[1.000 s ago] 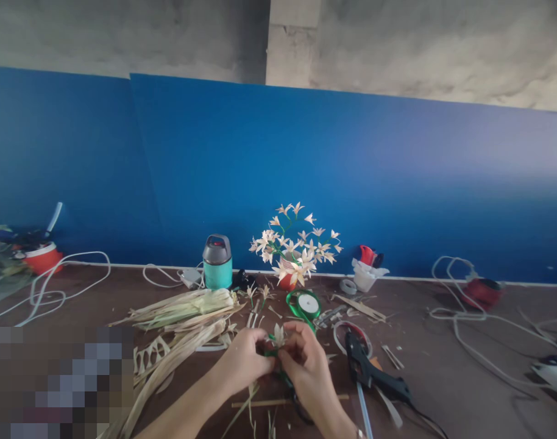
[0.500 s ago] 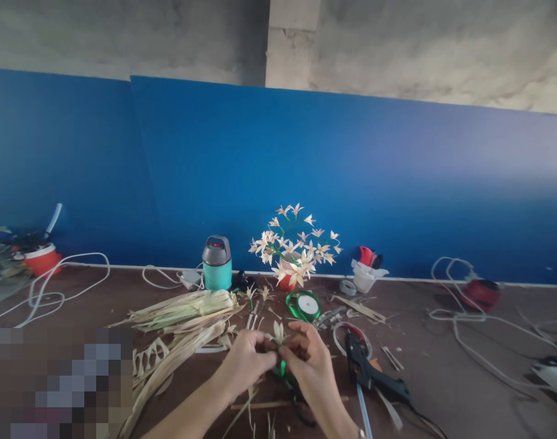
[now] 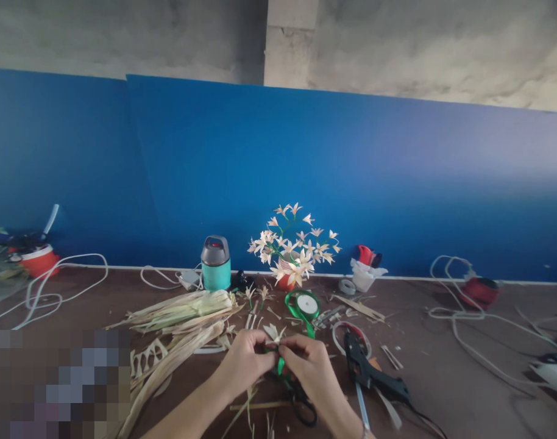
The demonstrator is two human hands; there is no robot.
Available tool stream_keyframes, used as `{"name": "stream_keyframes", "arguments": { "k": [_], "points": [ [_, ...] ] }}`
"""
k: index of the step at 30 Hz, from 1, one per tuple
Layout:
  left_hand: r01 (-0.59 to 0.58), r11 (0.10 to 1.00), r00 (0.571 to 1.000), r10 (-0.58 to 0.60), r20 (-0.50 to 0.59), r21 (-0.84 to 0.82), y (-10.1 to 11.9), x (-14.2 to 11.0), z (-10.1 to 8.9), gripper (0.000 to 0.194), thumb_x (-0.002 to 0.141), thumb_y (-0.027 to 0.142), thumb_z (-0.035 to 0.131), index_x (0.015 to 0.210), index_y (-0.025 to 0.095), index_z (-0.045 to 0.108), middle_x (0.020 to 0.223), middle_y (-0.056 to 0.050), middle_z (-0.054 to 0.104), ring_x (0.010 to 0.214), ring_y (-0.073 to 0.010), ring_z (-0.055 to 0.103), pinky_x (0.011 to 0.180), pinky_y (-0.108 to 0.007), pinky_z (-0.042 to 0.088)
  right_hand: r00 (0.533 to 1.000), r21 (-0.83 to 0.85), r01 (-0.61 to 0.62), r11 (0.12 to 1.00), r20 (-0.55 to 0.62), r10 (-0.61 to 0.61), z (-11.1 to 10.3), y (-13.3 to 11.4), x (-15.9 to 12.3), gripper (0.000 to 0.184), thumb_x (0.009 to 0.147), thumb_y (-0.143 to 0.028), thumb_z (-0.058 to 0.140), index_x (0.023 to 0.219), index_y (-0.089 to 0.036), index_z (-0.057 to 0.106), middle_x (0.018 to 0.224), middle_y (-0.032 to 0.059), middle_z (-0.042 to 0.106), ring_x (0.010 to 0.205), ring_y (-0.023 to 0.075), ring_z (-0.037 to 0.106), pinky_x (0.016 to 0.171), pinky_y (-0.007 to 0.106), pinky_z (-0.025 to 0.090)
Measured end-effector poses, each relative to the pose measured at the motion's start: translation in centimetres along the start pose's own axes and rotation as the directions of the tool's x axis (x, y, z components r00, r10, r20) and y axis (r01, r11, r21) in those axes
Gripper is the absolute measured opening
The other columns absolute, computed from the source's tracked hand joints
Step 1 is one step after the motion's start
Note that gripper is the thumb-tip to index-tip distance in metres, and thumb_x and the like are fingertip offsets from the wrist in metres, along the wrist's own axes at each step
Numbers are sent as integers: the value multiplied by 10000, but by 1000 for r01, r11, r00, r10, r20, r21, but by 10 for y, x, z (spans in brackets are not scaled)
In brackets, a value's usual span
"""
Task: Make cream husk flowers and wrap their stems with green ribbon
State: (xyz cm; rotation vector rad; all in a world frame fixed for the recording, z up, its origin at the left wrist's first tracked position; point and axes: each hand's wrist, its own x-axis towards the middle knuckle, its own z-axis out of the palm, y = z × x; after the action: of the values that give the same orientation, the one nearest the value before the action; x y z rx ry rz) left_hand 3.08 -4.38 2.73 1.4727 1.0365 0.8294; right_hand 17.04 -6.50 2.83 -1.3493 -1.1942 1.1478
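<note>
My left hand (image 3: pixel 251 355) is closed, thumb and fingers pinching the base of a small pale corn-husk flower (image 3: pixel 273 333). Its pointed petals stick up between my hands. Against it, my right hand (image 3: pixel 306 361) pinches a green ribbon (image 3: pixel 281 366) at the flower's base, and a short end hangs below the fingertips. The exact grip is partly hidden by the fingers. Behind the right hand lies a ribbon spool (image 3: pixel 307 303) with a green strip trailing towards that hand. Black-handled scissors (image 3: pixel 307 414) lie under my hands, partly covered by the right wrist.
Dried husks (image 3: pixel 182 311) are heaped at left. A black glue gun (image 3: pixel 374 372) with a cord lies at right, beside a tape roll (image 3: pixel 336 335). Behind stand a potted bunch of husk flowers (image 3: pixel 301 262), a turquoise jar (image 3: pixel 216 275) and a white cup (image 3: pixel 363 279).
My right hand's raised fingers have curled down beside the left fingertips. The flower has tilted and its petals look more spread. The green strip from the spool now shows behind the right hand.
</note>
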Motion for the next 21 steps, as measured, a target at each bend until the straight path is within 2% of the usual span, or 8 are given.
{"name": "stream_keyframes", "arguments": {
  "k": [4, 8, 13, 21],
  "points": [
    [93, 995, 994, -95, -55, -34, -1, 0, 3, 99, 601, 211, 568, 645, 133, 608, 483, 48, 505, 475, -99, 455, 481, -209, 348, 1000, 12, 13, 1000, -25, -13, 0, -2, -2, 105, 589, -238, 618, 575, -135, 623, 424, -33, 515, 381, 75, 389, 377, 190, 257],
    [196, 976, 980, -198, -14, -91, 3, -1, 3, 76, 593, 218, 574, 615, 146, 581, 439, 66, 462, 398, -71, 404, 403, -189, 291, 995, 117, -94, 989, 25, 92, -1, -4, -4, 117, 591, -249, 619, 560, -141, 589, 404, -58, 455, 368, 52, 318, 371, 182, 197],
    [209, 972, 978, -207, 28, -106, 6, -1, 0, 110, 592, 245, 609, 617, 140, 587, 439, 64, 469, 385, -61, 402, 385, -186, 274, 982, 275, -180, 944, 112, 155, -3, -2, -4, 138, 579, -234, 643, 539, -144, 547, 413, -62, 440, 385, 47, 329, 388, 180, 185],
    [206, 974, 978, -200, 68, -93, 11, -2, -2, 173, 569, 283, 652, 630, 138, 580, 432, 66, 478, 387, -68, 408, 400, -195, 274, 976, 316, -211, 925, 112, 184, -3, 0, -3, 106, 574, -186, 631, 548, -136, 542, 404, -62, 439, 372, 41, 337, 378, 170, 174]
  ]
}}
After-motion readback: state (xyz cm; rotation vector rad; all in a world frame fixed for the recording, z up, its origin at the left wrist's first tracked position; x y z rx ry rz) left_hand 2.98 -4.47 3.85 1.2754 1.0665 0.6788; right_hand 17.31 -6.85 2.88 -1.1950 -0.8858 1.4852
